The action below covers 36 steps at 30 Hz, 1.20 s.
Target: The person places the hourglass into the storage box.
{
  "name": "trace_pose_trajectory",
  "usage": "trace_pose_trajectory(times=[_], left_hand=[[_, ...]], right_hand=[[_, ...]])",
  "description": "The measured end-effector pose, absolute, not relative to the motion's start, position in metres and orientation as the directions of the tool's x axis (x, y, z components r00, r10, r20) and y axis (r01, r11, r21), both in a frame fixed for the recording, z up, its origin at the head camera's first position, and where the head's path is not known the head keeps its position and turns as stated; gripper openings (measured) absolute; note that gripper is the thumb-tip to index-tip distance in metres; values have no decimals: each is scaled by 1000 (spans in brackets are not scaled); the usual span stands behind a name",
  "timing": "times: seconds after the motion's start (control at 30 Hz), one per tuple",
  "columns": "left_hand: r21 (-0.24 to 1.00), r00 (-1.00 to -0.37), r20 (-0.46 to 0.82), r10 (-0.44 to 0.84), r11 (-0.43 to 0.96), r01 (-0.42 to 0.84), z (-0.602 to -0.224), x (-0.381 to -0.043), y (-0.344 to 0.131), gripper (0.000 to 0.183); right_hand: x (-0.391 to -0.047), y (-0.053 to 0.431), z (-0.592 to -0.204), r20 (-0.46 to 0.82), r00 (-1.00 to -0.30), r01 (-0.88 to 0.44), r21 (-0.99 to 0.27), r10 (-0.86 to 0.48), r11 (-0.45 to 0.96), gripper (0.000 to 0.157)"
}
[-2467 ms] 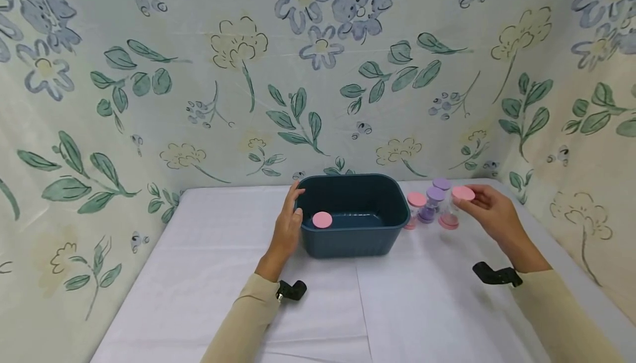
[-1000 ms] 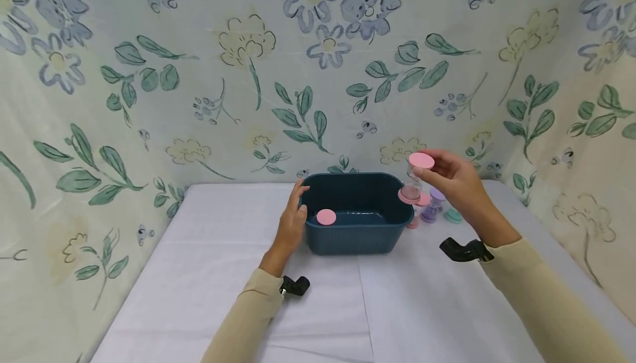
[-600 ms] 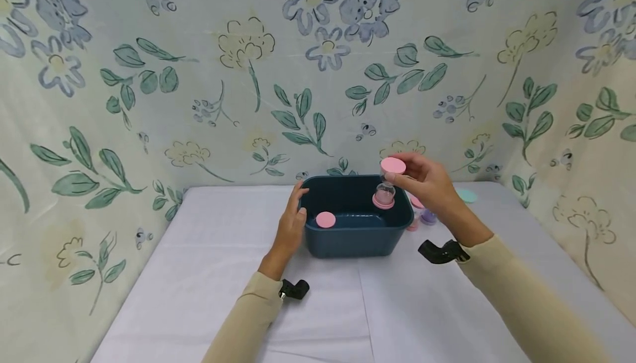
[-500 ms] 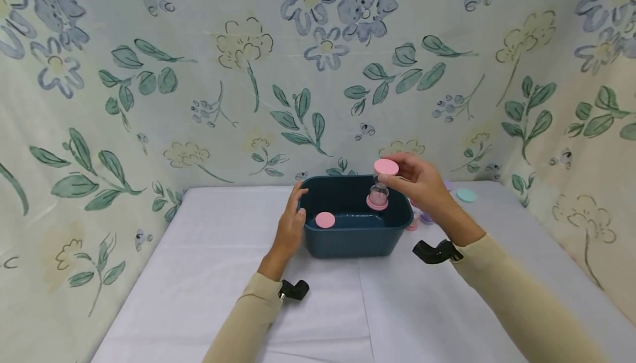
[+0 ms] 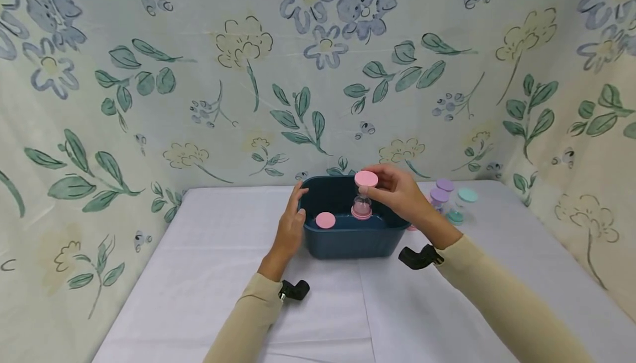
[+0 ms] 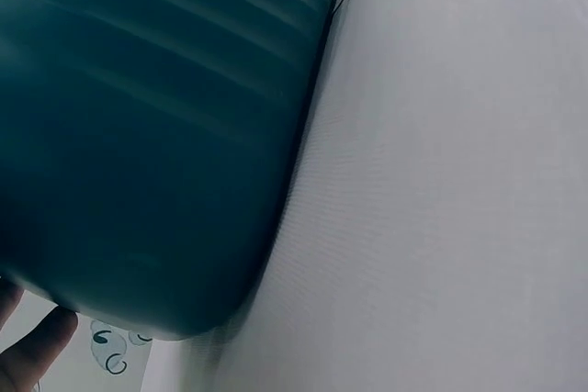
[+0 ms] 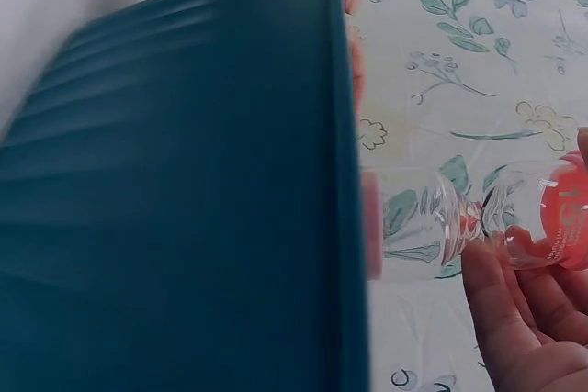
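Observation:
My right hand (image 5: 397, 191) pinches a clear hourglass with pink ends (image 5: 363, 208) near its top, thumb at its narrow middle in the right wrist view. The hourglass is upright, its lower end inside the opening of the dark teal bin (image 5: 355, 244). In the right wrist view the bin's wall hides part of the pink base of the hourglass (image 7: 413, 222). At the bin's left end, my left hand (image 5: 290, 228) rests with extended fingers against the wall and rim. Another pink-capped piece (image 5: 325, 220) stands inside the bin at the left, its lower part hidden by the front wall.
Right of the bin, two purple-capped hourglasses (image 5: 439, 196) and a mint-green hourglass (image 5: 460, 204) stand on the white-covered table (image 5: 208, 275). A pink base (image 5: 412, 228) shows partly behind my right forearm. Floral cloth (image 5: 238, 76) hangs behind and at both sides.
My right hand has lifted the pink hourglass from the group at the right, carried it left over the rim and lowered it into the bin's opening. The left hand stays at the bin.

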State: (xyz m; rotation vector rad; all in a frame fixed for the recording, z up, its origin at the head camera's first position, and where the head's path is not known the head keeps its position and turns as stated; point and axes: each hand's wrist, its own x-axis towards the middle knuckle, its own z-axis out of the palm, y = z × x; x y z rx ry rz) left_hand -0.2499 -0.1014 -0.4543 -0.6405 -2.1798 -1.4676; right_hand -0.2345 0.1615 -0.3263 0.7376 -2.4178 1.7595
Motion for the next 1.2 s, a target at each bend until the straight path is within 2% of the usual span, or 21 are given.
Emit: trace_pose_trajectory(times=[0.77,1.2], left_hand=[[744,-815,564,137,344,573,-454,-253,-97,58],[731,-808,573,139,360,580,-452,-255,-100,55]], right_hand=[[-245,155,-358,252,-895,-379,-866,-369,328,45],[-251,151,-363,178,-910,-356,-800,-375,483,44]])
